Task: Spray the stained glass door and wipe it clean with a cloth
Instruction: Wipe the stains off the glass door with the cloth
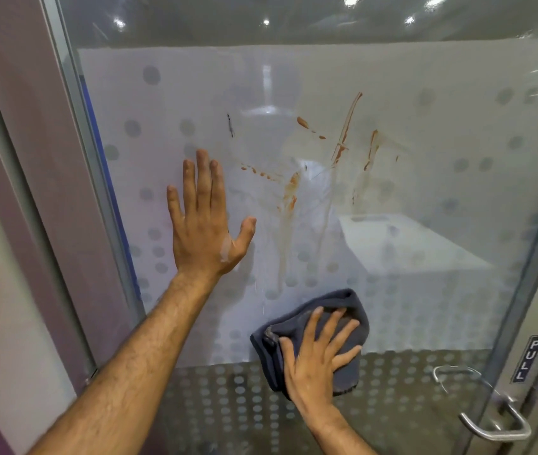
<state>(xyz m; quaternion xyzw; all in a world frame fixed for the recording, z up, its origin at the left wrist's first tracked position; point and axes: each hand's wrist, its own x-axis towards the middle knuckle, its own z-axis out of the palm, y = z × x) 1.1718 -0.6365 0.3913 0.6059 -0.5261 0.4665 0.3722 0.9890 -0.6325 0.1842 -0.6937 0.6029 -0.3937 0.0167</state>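
The right hand (pixel 315 359) lies flat with fingers spread on a grey cloth (pixel 318 326), pressing it against the lower part of the glass door (pixel 425 198) — the cloth bunches out past the fingertips and thumb. Higher and to the left, the left hand (pixel 205 231) rests open-palmed on the frosted glass, fingers straight — reddish-brown stains (pixel 343 142) streak the pane beyond, up and to the right of both hands.

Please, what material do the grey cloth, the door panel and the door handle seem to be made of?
Cloth: soft grey fabric, probably microfibre; it folds and bunches under the right hand.
Door panel: glass with frosted, dotted film; ceiling lights reflect in it and it is see-through.
Door handle: brushed metal, likely steel; a dull silver shine.
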